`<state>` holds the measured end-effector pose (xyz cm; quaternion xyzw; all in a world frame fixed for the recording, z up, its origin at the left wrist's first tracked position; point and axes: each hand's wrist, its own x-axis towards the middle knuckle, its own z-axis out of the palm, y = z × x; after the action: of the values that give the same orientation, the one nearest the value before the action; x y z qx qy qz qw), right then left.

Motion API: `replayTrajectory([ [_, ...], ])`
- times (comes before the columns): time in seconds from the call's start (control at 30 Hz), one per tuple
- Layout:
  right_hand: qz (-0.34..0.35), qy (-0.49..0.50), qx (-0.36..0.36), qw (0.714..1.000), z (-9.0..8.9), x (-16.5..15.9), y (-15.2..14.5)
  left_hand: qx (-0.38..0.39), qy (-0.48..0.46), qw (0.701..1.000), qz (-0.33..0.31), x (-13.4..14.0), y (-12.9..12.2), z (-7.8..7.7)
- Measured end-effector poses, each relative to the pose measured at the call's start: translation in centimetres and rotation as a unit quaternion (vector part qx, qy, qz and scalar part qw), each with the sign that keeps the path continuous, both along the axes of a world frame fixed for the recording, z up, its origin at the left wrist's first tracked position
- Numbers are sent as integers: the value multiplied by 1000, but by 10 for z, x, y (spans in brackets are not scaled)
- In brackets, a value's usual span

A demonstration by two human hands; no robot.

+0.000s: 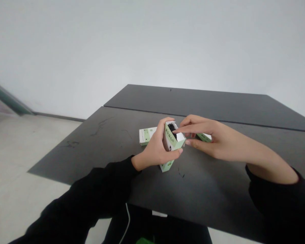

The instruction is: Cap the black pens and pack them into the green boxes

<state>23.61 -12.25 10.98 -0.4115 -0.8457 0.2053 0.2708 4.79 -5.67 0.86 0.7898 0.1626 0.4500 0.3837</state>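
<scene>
My left hand [156, 149] is wrapped round a small white and light-green cardboard box [177, 144], held tilted above the dark table. Its top end stands open, and something black [171, 127] sits inside; its kind cannot be made out. My right hand [216, 137] reaches in from the right with fingers stretched out. The index fingertip is at the black contents, and the thumb is by the box's near right corner. A second green and white box [144, 136] lies behind my left hand. Another similar box [204, 137] is partly hidden behind my right hand.
The dark table [96, 149] has a seam running across it and a second dark surface [193, 101] beyond. A pale wall [152, 44] rises behind. Near my lap hang a white cable [128, 220] and a green object [144, 241].
</scene>
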Motion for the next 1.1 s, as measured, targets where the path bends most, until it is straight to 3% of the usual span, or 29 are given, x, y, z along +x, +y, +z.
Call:
replayTrajectory([
  [0.17,-66,50,33,996,1,-8,-8,-32,-16,998,44,2,4,-2],
  [0.37,4,-61,58,996,3,-11,-23,-39,-48,997,43,2,9,-5],
  [0.67,7,-124,51,991,12,-7,-38,-54,-39,997,25,1,5,4],
  [0.73,12,-104,48,993,19,1,-35,-40,-33,999,7,-1,1,6],
  [0.87,-61,-23,77,995,22,12,-22,6,10,998,-66,-3,-7,6],
  [0.97,-77,-5,68,995,13,6,-13,36,13,993,-115,-2,-9,2],
  [1.1,-82,57,30,994,-3,-7,-4,52,-14,991,-122,0,-9,-3],
])
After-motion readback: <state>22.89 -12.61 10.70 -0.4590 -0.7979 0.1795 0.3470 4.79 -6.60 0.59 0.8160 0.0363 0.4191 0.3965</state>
